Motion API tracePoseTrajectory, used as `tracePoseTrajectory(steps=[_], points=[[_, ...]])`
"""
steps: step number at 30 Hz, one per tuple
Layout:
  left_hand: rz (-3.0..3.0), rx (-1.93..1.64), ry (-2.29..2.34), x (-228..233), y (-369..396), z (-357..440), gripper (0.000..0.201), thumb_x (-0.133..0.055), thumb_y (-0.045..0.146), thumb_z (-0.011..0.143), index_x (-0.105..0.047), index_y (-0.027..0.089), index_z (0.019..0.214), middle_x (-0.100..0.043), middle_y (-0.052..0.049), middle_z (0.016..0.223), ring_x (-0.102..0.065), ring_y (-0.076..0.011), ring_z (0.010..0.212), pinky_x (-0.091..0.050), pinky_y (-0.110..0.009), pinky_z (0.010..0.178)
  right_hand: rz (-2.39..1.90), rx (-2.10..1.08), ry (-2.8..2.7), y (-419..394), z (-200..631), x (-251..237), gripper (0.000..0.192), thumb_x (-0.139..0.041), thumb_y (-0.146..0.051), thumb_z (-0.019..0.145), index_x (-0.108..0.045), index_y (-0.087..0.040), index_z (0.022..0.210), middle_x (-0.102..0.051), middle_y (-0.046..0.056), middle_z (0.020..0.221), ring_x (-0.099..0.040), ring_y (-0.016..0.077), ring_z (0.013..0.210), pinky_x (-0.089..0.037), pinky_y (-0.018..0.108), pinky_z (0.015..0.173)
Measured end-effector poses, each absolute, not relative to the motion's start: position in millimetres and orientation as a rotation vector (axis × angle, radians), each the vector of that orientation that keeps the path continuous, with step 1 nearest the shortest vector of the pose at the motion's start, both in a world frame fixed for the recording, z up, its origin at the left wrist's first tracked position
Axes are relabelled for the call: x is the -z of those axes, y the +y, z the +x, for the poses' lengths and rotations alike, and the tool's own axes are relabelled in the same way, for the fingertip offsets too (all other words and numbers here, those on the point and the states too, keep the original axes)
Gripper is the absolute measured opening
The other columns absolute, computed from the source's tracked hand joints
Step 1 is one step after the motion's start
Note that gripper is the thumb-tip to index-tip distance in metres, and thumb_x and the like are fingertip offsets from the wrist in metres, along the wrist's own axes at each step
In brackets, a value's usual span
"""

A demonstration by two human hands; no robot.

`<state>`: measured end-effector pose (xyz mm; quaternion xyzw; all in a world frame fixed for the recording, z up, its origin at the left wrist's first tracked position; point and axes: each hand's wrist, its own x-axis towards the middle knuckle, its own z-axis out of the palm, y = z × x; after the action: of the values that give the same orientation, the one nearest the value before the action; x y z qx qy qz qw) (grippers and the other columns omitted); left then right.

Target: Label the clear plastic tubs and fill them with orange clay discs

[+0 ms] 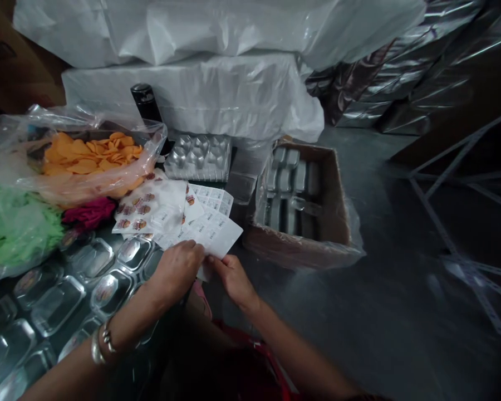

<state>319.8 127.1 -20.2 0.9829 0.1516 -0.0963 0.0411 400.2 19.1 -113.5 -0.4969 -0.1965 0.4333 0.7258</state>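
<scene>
Both hands are at a white sheet of printed labels (pixel 223 233) near the table's front right edge. My left hand (pixel 180 266) is closed over the sheet's lower edge, its fingertips partly hidden. Beside it, my right hand (pixel 232 278) pinches the lower right corner between thumb and fingers. Behind the held sheet lie more label sheets (pixel 217 199) and sticker sheets with colourful round prints (pixel 140 207). Clear octagonal plastic lids (pixel 58 305) cover the table to the left; some, such as one lid (pixel 108 289), carry a round sticker.
Bags of orange foam-like pieces (pixel 87 155) and green pieces (pixel 16 225) stand left, near a magenta cloth (pixel 89 214). A clear moulded tray stack (pixel 199 159) and black cylinder (pixel 146 103) stand behind. Right is an open carton (pixel 338 195) of plastic containers; farther right, a metal rack (pixel 463 259).
</scene>
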Motion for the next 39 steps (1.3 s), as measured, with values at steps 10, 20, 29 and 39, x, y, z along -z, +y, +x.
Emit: tracePoseTrajectory(steps=[10,20,29,39], points=[[2.925,0.181,0.434,31.9,151.6,334.5,0.017,-0.047,0.014,0.082,-0.061,0.017,0.074,-0.066,-0.005,0.075,-0.061,-0.0186,0.07,-0.043,-0.028,0.064,-1.21,-0.953,-0.391,19.7,397.0,123.8,0.036,-0.066,-0.048,0.075,-0.073,-0.014,0.082,-0.064,0.002,0.07,-0.051,0.0179,0.067,-0.04,0.028,0.065],[3.168,-0.427,0.455,-6.1,142.7,309.6,0.022,-0.042,0.019,0.087,-0.056,0.02,0.071,-0.06,-0.005,0.071,-0.053,-0.0183,0.071,-0.037,-0.032,0.064,-1.127,-1.125,-0.458,-21.7,397.4,102.5,0.053,-0.053,-0.06,0.086,-0.067,-0.014,0.063,-0.055,0.002,0.056,-0.046,0.0138,0.054,-0.035,0.026,0.054],[2.626,-0.389,0.431,8.4,97.6,256.7,0.013,-0.052,0.024,0.086,-0.061,0.019,0.094,-0.064,-0.006,0.084,-0.056,-0.0182,0.076,-0.045,-0.032,0.067,-1.181,-1.291,-0.623,-5.3,382.0,70.7,0.035,-0.059,-0.044,0.082,-0.055,-0.017,0.061,-0.045,-0.003,0.054,-0.039,0.011,0.049,-0.03,0.023,0.047],[1.84,-0.249,1.019,-8.2,136.7,225.5,0.022,-0.059,0.039,0.072,-0.066,0.018,0.068,-0.06,0.001,0.061,-0.052,-0.0129,0.058,-0.041,-0.024,0.054,-1.35,-1.095,-1.18,18.8,375.9,54.8,0.017,-0.057,-0.03,0.087,-0.066,-0.017,0.081,-0.058,-0.001,0.071,-0.053,0.0143,0.066,-0.04,0.025,0.06]])
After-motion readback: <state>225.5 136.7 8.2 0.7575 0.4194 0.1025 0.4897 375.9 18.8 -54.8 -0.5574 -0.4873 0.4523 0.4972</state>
